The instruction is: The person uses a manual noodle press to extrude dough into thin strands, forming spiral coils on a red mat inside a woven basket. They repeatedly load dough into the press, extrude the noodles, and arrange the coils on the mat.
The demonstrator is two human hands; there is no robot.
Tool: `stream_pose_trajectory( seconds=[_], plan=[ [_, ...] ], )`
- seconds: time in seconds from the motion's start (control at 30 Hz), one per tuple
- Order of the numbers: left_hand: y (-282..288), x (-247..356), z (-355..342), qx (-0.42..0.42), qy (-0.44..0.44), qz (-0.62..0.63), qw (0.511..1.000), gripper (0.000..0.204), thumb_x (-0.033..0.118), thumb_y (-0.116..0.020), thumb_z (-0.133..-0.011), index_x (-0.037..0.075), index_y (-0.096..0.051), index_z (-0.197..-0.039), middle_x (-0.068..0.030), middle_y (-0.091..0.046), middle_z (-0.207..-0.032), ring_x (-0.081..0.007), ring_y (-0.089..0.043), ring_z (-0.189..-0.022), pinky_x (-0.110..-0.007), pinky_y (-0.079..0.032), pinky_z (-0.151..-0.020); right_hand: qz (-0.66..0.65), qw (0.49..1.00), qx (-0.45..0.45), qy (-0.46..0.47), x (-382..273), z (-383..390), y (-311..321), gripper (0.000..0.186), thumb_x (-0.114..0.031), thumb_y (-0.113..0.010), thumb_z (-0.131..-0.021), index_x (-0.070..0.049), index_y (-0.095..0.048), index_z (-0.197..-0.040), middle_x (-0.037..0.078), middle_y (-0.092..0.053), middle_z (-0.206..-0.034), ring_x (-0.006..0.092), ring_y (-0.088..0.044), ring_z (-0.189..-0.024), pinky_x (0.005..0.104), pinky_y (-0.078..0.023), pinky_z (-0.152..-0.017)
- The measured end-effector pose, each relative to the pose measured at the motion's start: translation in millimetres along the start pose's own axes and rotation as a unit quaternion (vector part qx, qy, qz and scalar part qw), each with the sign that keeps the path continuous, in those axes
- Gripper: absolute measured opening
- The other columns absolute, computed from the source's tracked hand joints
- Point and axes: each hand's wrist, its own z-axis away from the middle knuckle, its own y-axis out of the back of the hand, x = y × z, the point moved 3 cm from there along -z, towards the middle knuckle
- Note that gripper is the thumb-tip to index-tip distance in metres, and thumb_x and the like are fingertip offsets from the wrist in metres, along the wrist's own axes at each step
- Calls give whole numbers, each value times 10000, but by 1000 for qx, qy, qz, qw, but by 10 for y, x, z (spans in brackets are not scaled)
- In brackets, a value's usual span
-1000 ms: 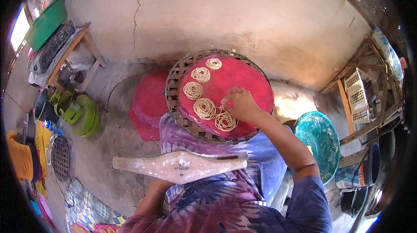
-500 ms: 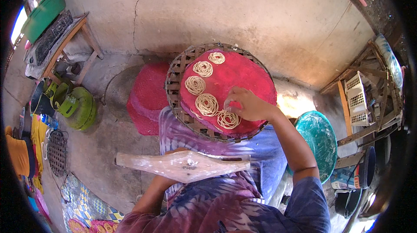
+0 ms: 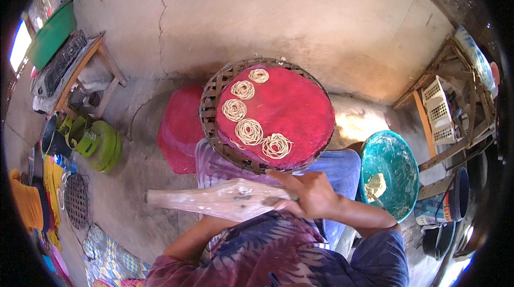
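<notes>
Several pale coiled strands [image 3: 249,131] lie along the left and front of a red round mat [image 3: 292,105], which rests on a woven tray [image 3: 210,105] above my lap. My right hand [image 3: 304,195] has its fingers on the right end of a whitened wooden board [image 3: 217,198], gripping it just below the tray's front edge. The left forearm runs under the board, so my left hand [image 3: 225,223] is mostly hidden, fingers out of sight.
A teal basin [image 3: 391,153] with pale dough [image 3: 375,185] stands right of my knee, near a wooden rack [image 3: 431,153]. At left are green gas cylinders [image 3: 101,145] and a bench [image 3: 93,51]. More red mats [image 3: 176,126] lie behind the tray, near the wall.
My right hand has left the coils on the red mat and come down toward me onto the board's right end. The dough in the basin now shows.
</notes>
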Motion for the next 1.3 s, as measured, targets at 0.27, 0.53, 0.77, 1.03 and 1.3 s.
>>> stream_pose_trajectory(
  seconds=[0.27,0.53,0.77,1.03,1.3],
  plan=[
    [-568,625,-774,-59,-222,-190,955,356,233,-542,-922,25,-543,-1210,-88,-578,-1018,-206,-559,-879,-382,-519,-754,-133,977,118,118,456,-61,296,655,-542,-260,-981,-37,-560,-1270,180,-636,-843,301,-615,-715,396,-478,-678],
    [207,1459,-1374,-328,-174,20,928,282,220,-611,-861,58,-617,-1092,-116,-647,-945,-216,-628,-891,-374,-523,-771,-23,931,108,349,-638,75,811,594,-255,-673,-880,-11,-413,-1354,183,-605,-1082,329,-646,-836,397,-543,-651],
    [311,1373,-1290,-144,-5,-305,942,414,393,-667,-754,61,-645,-1001,-179,-668,-782,-369,-660,-769,-436,-531,-693,-117,928,354,14,-61,456,1244,539,-207,-556,-955,-82,-286,-1405,84,-595,-860,198,-613,-639,319,-523,-554],
    [126,929,-1563,156,-27,333,930,424,139,-600,-879,58,-482,-1278,-130,-547,-1232,-283,-579,-1092,-378,-483,-872,-367,494,788,30,956,1529,1589,433,-319,-509,-993,-172,-335,-1362,-38,-397,-693,64,-392,-519,253,-421,-479],
    [-152,1758,-2207,235,-258,541,765,140,179,-544,-939,77,-556,-1033,-38,-544,-899,-190,-546,-1009,-354,-455,-824,-608,543,539,-212,1730,1269,197,649,-597,-428,-942,-15,-559,-1197,167,-622,-1172,300,-605,-1072,418,-459,-946]
  ],
)
